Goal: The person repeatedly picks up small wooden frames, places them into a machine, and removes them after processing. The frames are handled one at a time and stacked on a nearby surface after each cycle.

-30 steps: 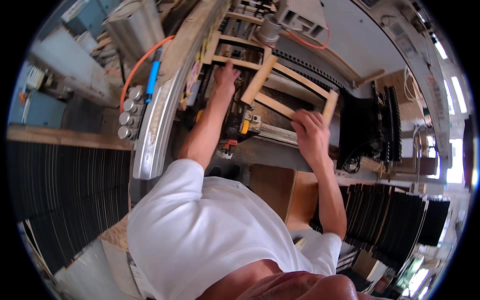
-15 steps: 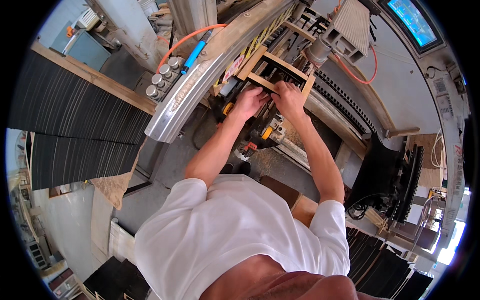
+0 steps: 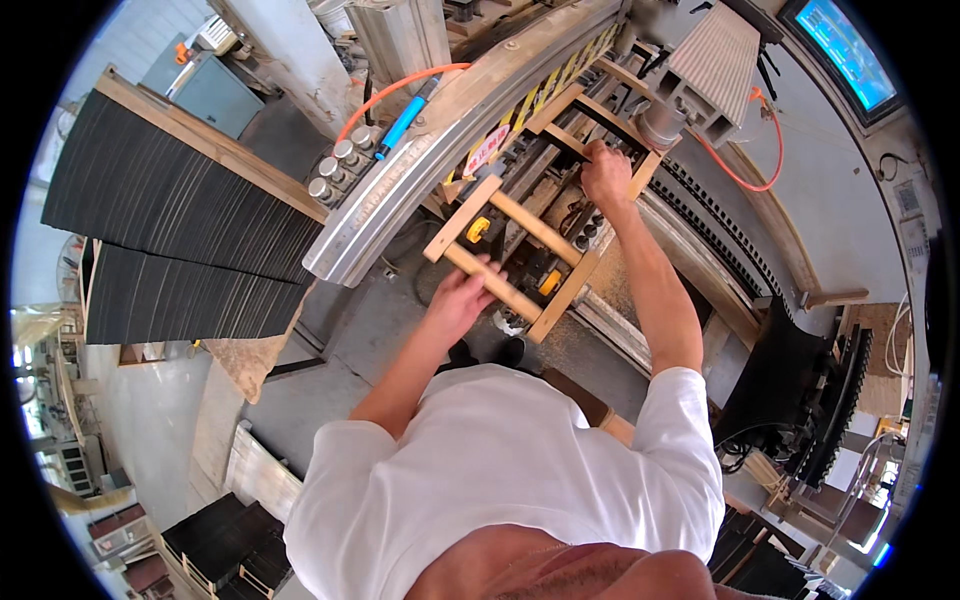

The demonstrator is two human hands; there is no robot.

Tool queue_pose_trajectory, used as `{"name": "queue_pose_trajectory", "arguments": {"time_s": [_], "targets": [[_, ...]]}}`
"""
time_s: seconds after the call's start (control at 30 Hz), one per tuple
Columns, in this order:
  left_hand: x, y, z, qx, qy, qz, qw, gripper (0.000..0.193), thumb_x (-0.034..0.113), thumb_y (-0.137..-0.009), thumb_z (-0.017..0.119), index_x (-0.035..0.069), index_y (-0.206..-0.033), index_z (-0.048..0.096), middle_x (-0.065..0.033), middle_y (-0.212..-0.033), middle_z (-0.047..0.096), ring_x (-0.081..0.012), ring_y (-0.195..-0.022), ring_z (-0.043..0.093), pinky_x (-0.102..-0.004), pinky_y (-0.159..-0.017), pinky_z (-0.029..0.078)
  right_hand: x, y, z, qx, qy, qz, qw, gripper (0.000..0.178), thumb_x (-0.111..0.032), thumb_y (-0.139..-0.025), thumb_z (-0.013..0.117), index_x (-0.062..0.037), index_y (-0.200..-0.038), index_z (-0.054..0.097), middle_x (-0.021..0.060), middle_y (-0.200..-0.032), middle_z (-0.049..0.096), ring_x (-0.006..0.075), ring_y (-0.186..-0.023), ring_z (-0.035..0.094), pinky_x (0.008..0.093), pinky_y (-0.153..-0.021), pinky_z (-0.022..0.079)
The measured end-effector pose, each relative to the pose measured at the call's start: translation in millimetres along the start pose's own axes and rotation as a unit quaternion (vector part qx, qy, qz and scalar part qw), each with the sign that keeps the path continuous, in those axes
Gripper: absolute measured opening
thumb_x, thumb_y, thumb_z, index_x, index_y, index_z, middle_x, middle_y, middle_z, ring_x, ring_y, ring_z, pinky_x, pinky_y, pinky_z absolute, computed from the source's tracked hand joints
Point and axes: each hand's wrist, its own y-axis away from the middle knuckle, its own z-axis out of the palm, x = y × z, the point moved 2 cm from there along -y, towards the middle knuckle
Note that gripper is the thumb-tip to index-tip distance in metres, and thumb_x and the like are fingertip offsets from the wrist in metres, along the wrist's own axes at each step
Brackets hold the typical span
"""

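A pale wooden frame section (image 3: 535, 230) with two crossbars and side rails lies over the machine bed in front of me. My left hand (image 3: 460, 302) has its fingers curled round its nearest crossbar. Farther off, my right hand (image 3: 607, 177) is closed at the end of a crossbar of another wooden frame section (image 3: 562, 112). My right forearm and hand cover part of the right rails, so I cannot tell whether the two sections are joined. Yellow knobs (image 3: 479, 229) and dark machine parts show through the near section's openings.
A metal guide beam (image 3: 375, 235) with push buttons (image 3: 345, 150) and a blue pen-like tool (image 3: 402, 125) runs along the left. Stacked black strips (image 3: 180, 210) stand beyond it. At the right are a ribbed machine head (image 3: 712, 65), a toothed track (image 3: 715, 220) and a lit screen (image 3: 845, 55).
The near frame section now lies across the bed, where before only the far section showed. My left hand has moved away from my right, nearer to me, onto that near section. My view has shifted slightly.
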Motion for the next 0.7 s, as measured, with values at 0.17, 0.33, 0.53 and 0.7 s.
{"name": "queue_pose_trajectory", "arguments": {"time_s": [0.17,0.33,0.53,0.7], "targets": [[15,69,-30,0.033,-0.005,-0.018,0.999,0.034,0.007,-0.096,0.049,0.004,-0.129,0.044,-0.0115,-0.121,0.056,-0.0273,-0.117,0.055,-0.0403,-0.098,0.046,-5,-15,-3,-0.043,0.084,-0.024,0.995,0.021,-0.003,-0.071,0.059,-0.0067,-0.092,0.061,0.0169,-0.088,0.068,0.0335,-0.09,0.062,0.0449,-0.08,0.043],[25,99,-51,0.046,-0.02,-0.042,0.998,0.032,0.007,-0.096,0.049,0.004,-0.128,0.047,-0.0108,-0.119,0.057,-0.0279,-0.116,0.055,-0.0403,-0.099,0.046,-20,-35,-1,-0.079,0.206,-0.115,0.969,0.023,-0.001,-0.07,0.06,-0.0031,-0.092,0.057,0.017,-0.081,0.066,0.032,-0.096,0.058,0.0403,-0.086,0.038],[43,118,-91,0.075,-0.024,-0.035,0.996,0.032,0.007,-0.095,0.051,0.003,-0.126,0.047,-0.0098,-0.118,0.057,-0.0266,-0.116,0.055,-0.0404,-0.1,0.046,-7,-71,4,-0.143,0.347,-0.095,0.922,0.027,-0.007,-0.078,0.062,-0.0043,-0.105,0.061,0.0122,-0.091,0.07,0.0285,-0.102,0.058,0.0422,-0.094,0.033],[40,123,-120,0.113,-0.006,-0.021,0.993,0.031,0.01,-0.093,0.056,0.003,-0.123,0.05,-0.0098,-0.116,0.058,-0.0254,-0.114,0.057,-0.039,-0.098,0.047,5,-105,8,-0.18,0.313,-0.071,0.93,0.022,-0.004,-0.078,0.059,-0.0057,-0.099,0.06,0.0136,-0.089,0.069,0.0322,-0.105,0.058,0.045,-0.101,0.032]]}}
